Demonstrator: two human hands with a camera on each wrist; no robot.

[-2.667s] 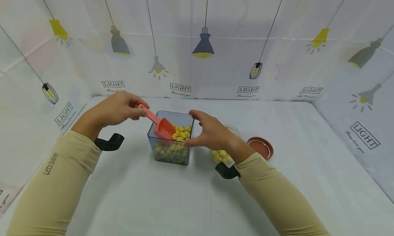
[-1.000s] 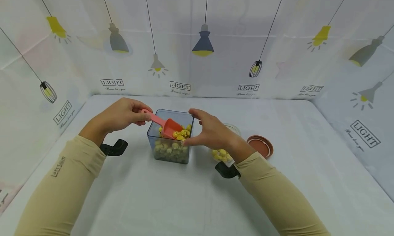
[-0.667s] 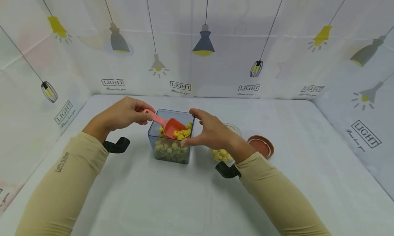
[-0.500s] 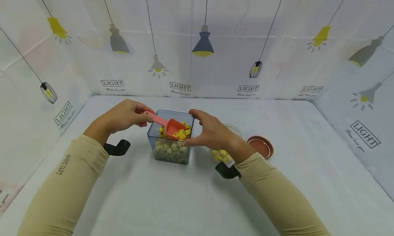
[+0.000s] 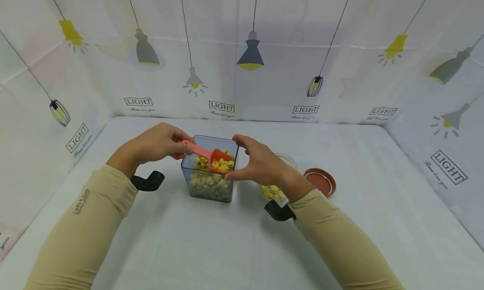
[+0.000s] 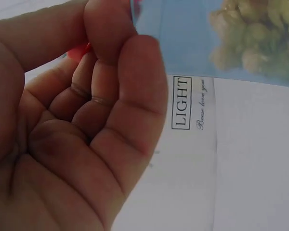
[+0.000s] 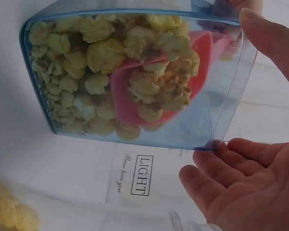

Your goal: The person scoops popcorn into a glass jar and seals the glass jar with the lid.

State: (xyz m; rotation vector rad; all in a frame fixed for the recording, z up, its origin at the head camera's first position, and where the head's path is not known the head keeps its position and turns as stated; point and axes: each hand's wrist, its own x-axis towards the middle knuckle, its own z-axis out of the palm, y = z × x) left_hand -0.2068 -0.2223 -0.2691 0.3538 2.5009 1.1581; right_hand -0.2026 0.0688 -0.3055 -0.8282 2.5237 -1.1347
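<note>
The pink scoop (image 5: 209, 156) is being carried farther right than in the earlier frames, popcorn (image 5: 224, 166) being borne in it, inside the blue-tinted container (image 5: 211, 143) on the surface (image 5: 219, 239). Its handle is being pinched by the left hand (image 5: 162, 142); the container's right side is being gripped by the right hand (image 5: 262, 160) (presumably so that sliding is being prevented).

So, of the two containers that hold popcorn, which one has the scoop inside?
The blue-tinted, square-cornered container: the pink scoop dips into it. The clear round jar, partly hidden, shows only popcorn.
</note>
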